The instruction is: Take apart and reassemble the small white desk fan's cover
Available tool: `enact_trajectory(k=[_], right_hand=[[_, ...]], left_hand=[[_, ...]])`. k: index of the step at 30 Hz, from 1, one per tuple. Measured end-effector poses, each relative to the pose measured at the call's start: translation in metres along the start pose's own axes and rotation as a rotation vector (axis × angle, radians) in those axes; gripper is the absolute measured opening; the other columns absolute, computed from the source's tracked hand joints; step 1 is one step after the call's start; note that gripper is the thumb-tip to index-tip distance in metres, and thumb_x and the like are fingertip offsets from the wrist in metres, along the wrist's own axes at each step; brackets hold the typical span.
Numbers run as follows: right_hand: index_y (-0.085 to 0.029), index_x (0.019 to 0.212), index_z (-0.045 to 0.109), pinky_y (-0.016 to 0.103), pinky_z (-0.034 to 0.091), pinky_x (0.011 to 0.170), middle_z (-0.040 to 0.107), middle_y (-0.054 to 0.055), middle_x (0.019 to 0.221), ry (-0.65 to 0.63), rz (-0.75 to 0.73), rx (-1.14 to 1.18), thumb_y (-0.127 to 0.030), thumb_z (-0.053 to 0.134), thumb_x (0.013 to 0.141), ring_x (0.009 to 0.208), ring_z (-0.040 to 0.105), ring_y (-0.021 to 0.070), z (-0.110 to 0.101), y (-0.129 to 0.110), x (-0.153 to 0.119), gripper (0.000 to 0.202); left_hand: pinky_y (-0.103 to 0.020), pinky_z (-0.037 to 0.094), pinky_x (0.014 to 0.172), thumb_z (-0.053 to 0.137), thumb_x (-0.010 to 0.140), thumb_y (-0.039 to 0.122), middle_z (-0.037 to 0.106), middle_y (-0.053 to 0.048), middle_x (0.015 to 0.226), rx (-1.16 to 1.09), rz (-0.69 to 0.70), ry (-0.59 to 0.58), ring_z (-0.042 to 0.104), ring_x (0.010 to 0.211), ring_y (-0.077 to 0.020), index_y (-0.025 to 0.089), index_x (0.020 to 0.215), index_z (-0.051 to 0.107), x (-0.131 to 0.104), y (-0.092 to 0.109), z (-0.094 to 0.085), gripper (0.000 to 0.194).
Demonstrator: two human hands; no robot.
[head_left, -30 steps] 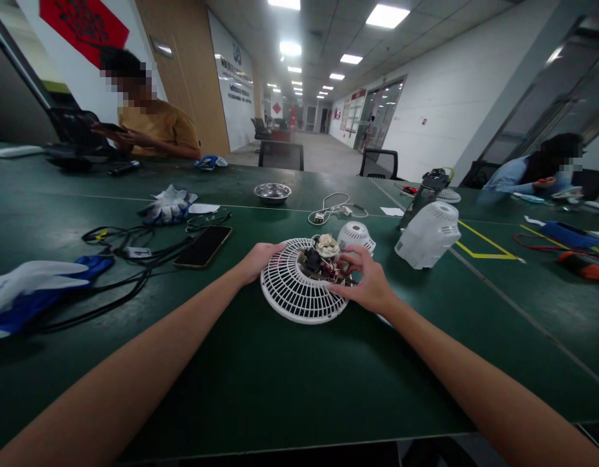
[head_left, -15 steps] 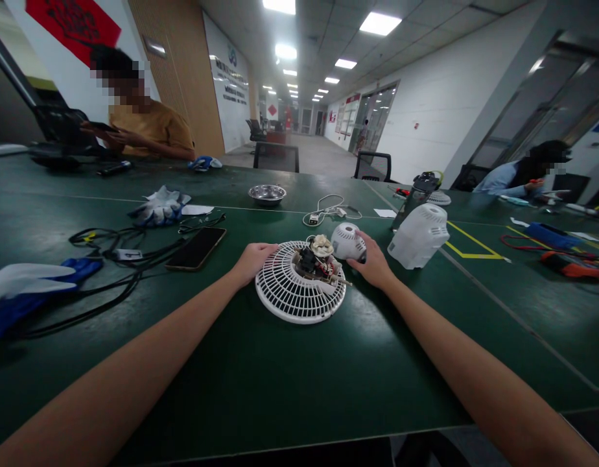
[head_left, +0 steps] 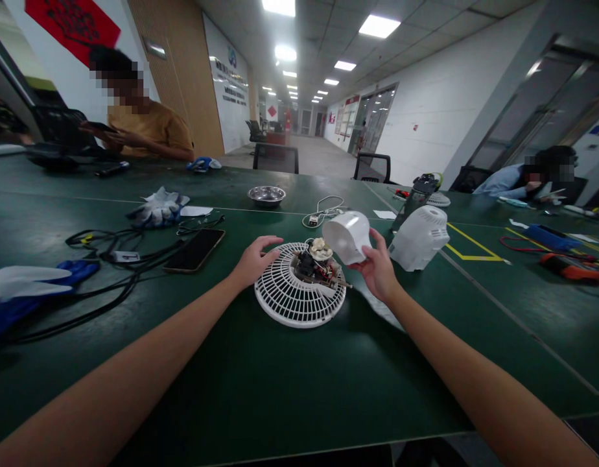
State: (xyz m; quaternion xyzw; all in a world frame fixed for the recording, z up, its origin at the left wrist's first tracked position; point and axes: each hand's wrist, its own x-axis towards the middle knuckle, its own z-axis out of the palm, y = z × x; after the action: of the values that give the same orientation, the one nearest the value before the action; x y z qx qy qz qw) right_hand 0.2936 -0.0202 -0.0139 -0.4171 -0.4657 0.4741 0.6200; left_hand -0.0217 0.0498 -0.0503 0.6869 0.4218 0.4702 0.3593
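A white round fan grille (head_left: 284, 295) lies flat on the green table, with a fan motor (head_left: 312, 263) and its wiring and cream gear part on top. My left hand (head_left: 255, 259) is at the grille's left edge, fingers apart and holding nothing. In my right hand (head_left: 377, 266) is a white plastic motor cover (head_left: 351, 235), gripped by its right side and tilted so its hollow inside faces left. The cover is raised just behind and right of the motor. Right of it stands a larger translucent white plastic housing (head_left: 420, 239).
A steel bowl (head_left: 266, 195) and a white cable (head_left: 323, 214) lie beyond the grille. To the left are a phone (head_left: 195, 251), black cables (head_left: 134, 275) and gloves (head_left: 161, 207). A dark bottle (head_left: 413, 198) and a multimeter (head_left: 572, 267) are at right. Two people sit across the table.
My right hand has lifted the motor cover off the table and turned its hollow side into view. My left hand has opened and eased off the grille's edge.
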Motion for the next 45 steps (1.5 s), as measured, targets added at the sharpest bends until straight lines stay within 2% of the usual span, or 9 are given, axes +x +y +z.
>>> enact_trajectory(k=[1, 3, 9, 13, 18, 22, 30, 38, 45], right_hand=[[-0.041, 0.141, 0.034, 0.045, 0.058, 0.082, 0.067, 0.001, 0.112, -0.028, -0.089, -0.088, -0.040, 0.070, 0.078, 0.091, 0.067, 0.0241, 0.006, -0.003, -0.007, 0.073], [-0.041, 0.146, 0.030, 0.050, 0.056, 0.092, 0.065, 0.003, 0.119, -0.116, -0.212, -0.267, -0.040, 0.074, 0.078, 0.099, 0.065, 0.0267, 0.017, -0.007, -0.020, 0.082], [-0.035, 0.140, 0.048, 0.058, 0.045, 0.108, 0.054, 0.008, 0.142, -0.286, -0.418, -0.648, -0.037, 0.078, 0.078, 0.123, 0.056, 0.0328, 0.030, -0.013, -0.036, 0.069], [-0.035, 0.148, 0.043, 0.058, 0.042, 0.111, 0.052, 0.007, 0.148, -0.339, -0.401, -0.680, -0.035, 0.074, 0.082, 0.129, 0.054, 0.0328, 0.024, -0.010, -0.027, 0.072], [-0.035, 0.149, 0.041, 0.055, 0.045, 0.108, 0.052, 0.006, 0.148, -0.376, -0.336, -0.635, -0.038, 0.069, 0.086, 0.128, 0.054, 0.0322, 0.016, -0.003, -0.018, 0.069], [-0.032, 0.146, 0.046, 0.054, 0.050, 0.102, 0.054, 0.008, 0.145, -0.382, -0.287, -0.623, -0.040, 0.074, 0.081, 0.126, 0.055, 0.0335, 0.016, -0.003, -0.018, 0.071], [-0.028, 0.147, 0.045, 0.055, 0.044, 0.107, 0.054, 0.011, 0.144, -0.475, -0.401, -0.680, -0.043, 0.074, 0.080, 0.128, 0.053, 0.0361, 0.019, -0.012, -0.026, 0.075], [-0.031, 0.148, 0.042, 0.060, 0.045, 0.105, 0.061, 0.010, 0.138, -0.445, -0.280, -0.671, -0.040, 0.082, 0.075, 0.119, 0.061, 0.0357, 0.024, -0.012, -0.031, 0.083], [-0.028, 0.147, 0.043, 0.059, 0.044, 0.108, 0.060, 0.011, 0.139, -0.452, -0.402, -0.768, -0.041, 0.081, 0.076, 0.123, 0.060, 0.0347, 0.022, -0.012, -0.028, 0.081]], left_hand=[[-0.047, 0.045, 0.108, 0.067, 0.083, 0.031, 0.059, -0.010, 0.143, 0.054, 0.078, -0.044, 0.053, 0.133, -0.0302, 0.022, 0.117, 0.073, -0.001, 0.006, -0.001, 0.036], [-0.048, 0.039, 0.114, 0.064, 0.084, 0.024, 0.067, -0.009, 0.134, 0.082, 0.165, -0.131, 0.058, 0.128, -0.0281, 0.022, 0.117, 0.073, -0.004, 0.020, -0.003, 0.034], [-0.049, 0.045, 0.108, 0.062, 0.081, 0.014, 0.075, -0.008, 0.114, 0.071, 0.099, -0.206, 0.067, 0.111, -0.0268, 0.020, 0.114, 0.074, -0.007, 0.042, 0.002, 0.036], [-0.048, 0.045, 0.105, 0.062, 0.083, 0.018, 0.072, -0.008, 0.118, 0.144, 0.159, -0.216, 0.065, 0.111, -0.0274, 0.022, 0.124, 0.070, -0.009, 0.040, 0.005, 0.042], [-0.049, 0.045, 0.097, 0.066, 0.086, 0.047, 0.069, -0.012, 0.116, 0.304, 0.299, -0.294, 0.060, 0.107, -0.0306, 0.021, 0.126, 0.067, -0.009, 0.042, 0.006, 0.047], [-0.051, 0.042, 0.097, 0.070, 0.080, 0.060, 0.065, -0.013, 0.118, 0.439, 0.311, -0.345, 0.057, 0.107, -0.0327, 0.022, 0.124, 0.067, -0.009, 0.045, 0.007, 0.058], [-0.053, 0.040, 0.100, 0.075, 0.074, 0.064, 0.061, -0.012, 0.122, 0.460, 0.355, -0.426, 0.055, 0.111, -0.0342, 0.022, 0.122, 0.068, -0.015, 0.051, 0.009, 0.063], [-0.054, 0.038, 0.103, 0.074, 0.075, 0.063, 0.059, -0.013, 0.129, 0.461, 0.349, -0.433, 0.054, 0.116, -0.0356, 0.022, 0.128, 0.064, -0.016, 0.051, 0.008, 0.067], [-0.054, 0.039, 0.102, 0.074, 0.075, 0.064, 0.060, -0.015, 0.130, 0.498, 0.374, -0.419, 0.054, 0.117, -0.0362, 0.020, 0.135, 0.057, -0.018, 0.056, 0.012, 0.077]])
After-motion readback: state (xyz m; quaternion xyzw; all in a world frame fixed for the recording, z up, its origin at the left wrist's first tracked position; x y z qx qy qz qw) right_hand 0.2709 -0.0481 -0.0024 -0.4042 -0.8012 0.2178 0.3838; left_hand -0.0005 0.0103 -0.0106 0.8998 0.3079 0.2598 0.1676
